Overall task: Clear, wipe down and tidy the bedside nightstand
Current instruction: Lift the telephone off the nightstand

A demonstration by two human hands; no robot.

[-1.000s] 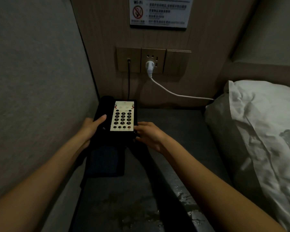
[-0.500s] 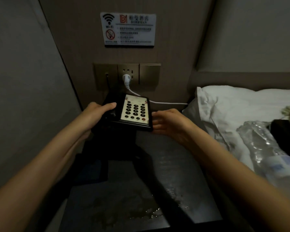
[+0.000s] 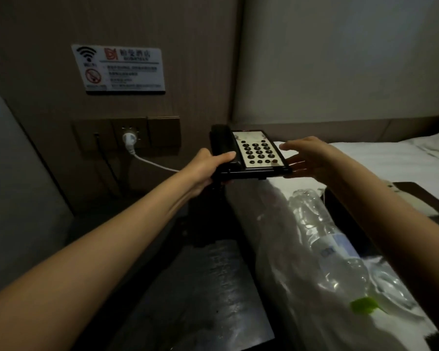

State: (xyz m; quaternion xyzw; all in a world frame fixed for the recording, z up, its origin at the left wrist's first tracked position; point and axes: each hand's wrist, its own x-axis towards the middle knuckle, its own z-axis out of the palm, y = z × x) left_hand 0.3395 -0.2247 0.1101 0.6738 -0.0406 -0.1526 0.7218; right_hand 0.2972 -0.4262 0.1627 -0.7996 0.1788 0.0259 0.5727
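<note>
A black desk telephone (image 3: 249, 154) with a pale keypad panel is in the air above the bed's edge, to the right of the nightstand. My left hand (image 3: 208, 165) grips its left side over the handset. My right hand (image 3: 307, 158) supports its right edge, fingers spread under and beside it. The dark nightstand top (image 3: 200, 287) lies below, bare and with wet streaks.
A white plug and cord (image 3: 129, 143) sit in the wall socket panel, with a thin black cable (image 3: 104, 160) beside it. A clear plastic bottle with a green cap (image 3: 335, 252) lies on the white bed (image 3: 390, 158), next to a dark item (image 3: 416, 196).
Both hands lifted the telephone off the nightstand and carried it up and to the right, over the bed's edge. My view turned right with it.
</note>
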